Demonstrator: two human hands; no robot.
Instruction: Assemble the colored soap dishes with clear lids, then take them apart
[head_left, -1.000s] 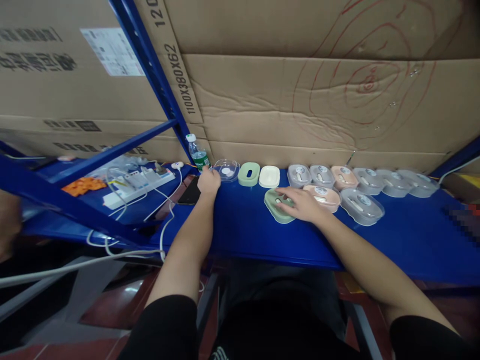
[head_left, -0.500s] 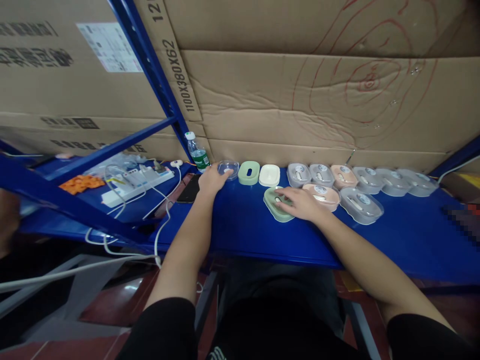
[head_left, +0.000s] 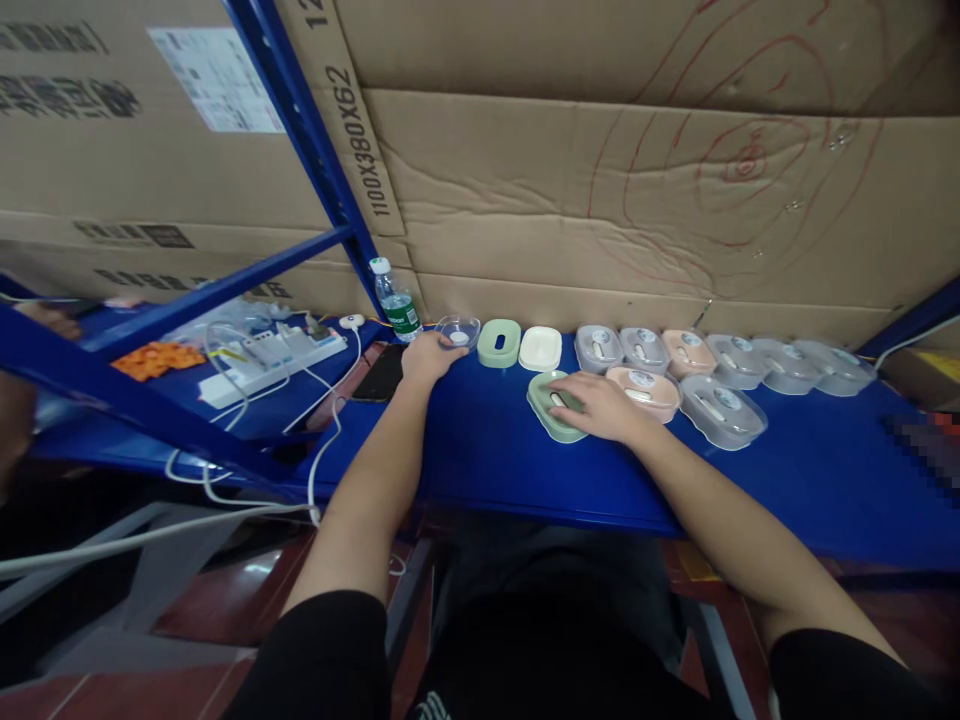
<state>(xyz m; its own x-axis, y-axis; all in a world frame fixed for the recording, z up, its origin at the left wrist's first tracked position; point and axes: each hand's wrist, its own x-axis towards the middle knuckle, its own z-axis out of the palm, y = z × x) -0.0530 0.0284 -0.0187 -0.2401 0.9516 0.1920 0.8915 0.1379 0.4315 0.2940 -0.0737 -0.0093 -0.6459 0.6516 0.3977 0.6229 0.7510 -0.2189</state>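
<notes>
My left hand (head_left: 430, 360) is at the left end of the row, its fingers closed on the near edge of a shallow clear plastic container (head_left: 460, 328). Part of that container is hidden by the fingers. My right hand (head_left: 600, 406) lies over the right side of a green lidded box (head_left: 553, 428), fingers curled across its top around a small white piece. The box stands flat on the blue table. Between the hands, farther back, are a green oval-slotted part (head_left: 499, 356) and a cream square tray-like part (head_left: 540, 349).
Several lidded boxes, grey (head_left: 724, 410) and pink (head_left: 654, 397), stand right of my right hand. A water bottle (head_left: 397, 305) and a dark phone (head_left: 380, 374) are near my left hand. Beyond a blue frame post lie a power strip (head_left: 277, 362), cables and orange pieces (head_left: 159, 360).
The view has shifted slightly. Both my hands stay on the same two things. At the far left, another person's hand has come into view above the orange pieces.
</notes>
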